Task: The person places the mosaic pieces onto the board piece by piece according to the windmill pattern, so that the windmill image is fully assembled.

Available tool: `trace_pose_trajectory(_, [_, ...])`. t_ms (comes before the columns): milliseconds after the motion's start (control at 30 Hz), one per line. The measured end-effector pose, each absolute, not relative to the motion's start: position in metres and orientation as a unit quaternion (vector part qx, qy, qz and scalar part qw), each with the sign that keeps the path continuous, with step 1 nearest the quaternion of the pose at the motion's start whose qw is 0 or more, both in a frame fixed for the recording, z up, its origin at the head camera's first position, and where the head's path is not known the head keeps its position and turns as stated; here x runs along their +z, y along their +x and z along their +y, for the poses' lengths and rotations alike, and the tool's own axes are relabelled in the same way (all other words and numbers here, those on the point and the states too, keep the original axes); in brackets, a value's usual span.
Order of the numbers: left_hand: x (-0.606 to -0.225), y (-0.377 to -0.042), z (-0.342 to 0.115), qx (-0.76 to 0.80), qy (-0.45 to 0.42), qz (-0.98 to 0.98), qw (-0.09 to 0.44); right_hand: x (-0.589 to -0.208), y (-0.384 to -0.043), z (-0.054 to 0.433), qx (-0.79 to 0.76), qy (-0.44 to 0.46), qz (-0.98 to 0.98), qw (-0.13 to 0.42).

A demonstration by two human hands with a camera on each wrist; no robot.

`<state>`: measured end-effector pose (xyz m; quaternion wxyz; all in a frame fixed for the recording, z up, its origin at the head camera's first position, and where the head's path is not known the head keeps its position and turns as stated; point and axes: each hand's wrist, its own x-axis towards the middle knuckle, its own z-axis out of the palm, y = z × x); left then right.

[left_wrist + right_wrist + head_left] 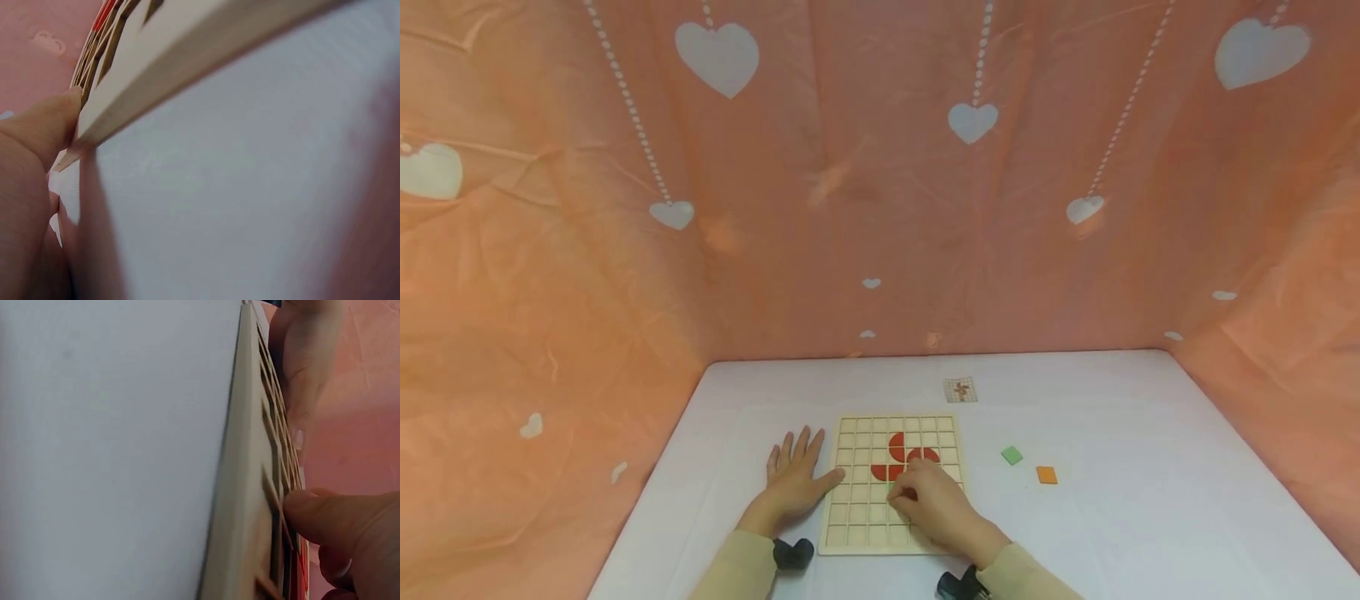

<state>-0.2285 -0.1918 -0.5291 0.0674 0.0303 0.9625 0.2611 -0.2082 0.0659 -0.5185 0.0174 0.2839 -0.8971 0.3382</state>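
A square wooden grid board (850, 514) lies on the white table, with several red rounded pieces (897, 447) set in its cells. My right hand (936, 504) is over the board's lower right part, thumb and fingers pinched together at a cell below the red pieces. A sliver of green tile (891, 488) shows at those fingertips; the rest is hidden. In the right wrist view the thumb (306, 509) touches the grid. My left hand (793, 482) rests spread on the table to the left, its thumb (56, 119) against the board's edge.
Right of the board lie a green square tile (1012, 455) and an orange square tile (1047, 475). Behind it is a small card (960, 390) with a gridded pattern picture. An orange cloth with hearts (880, 208) walls the table's back and sides.
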Motion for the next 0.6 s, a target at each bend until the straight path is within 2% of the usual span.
trace_pose_trajectory(233, [-0.532,-0.228,-0.194,0.261,0.036,0.963,0.063,-0.524,-0.213,0.1,0.372,0.234,-0.898,0.011])
trace_pose_trajectory(433, [-0.531,-0.229,-0.194,0.261,0.039,0.962,0.062,-0.516,-0.219,0.158,0.386,0.117,-0.915,0.013])
trace_pose_trajectory(600, [-0.53,-0.229,-0.194,0.263,0.036,0.961,0.071,-0.51,-0.218,0.21,0.374,0.077,-0.924,0.013])
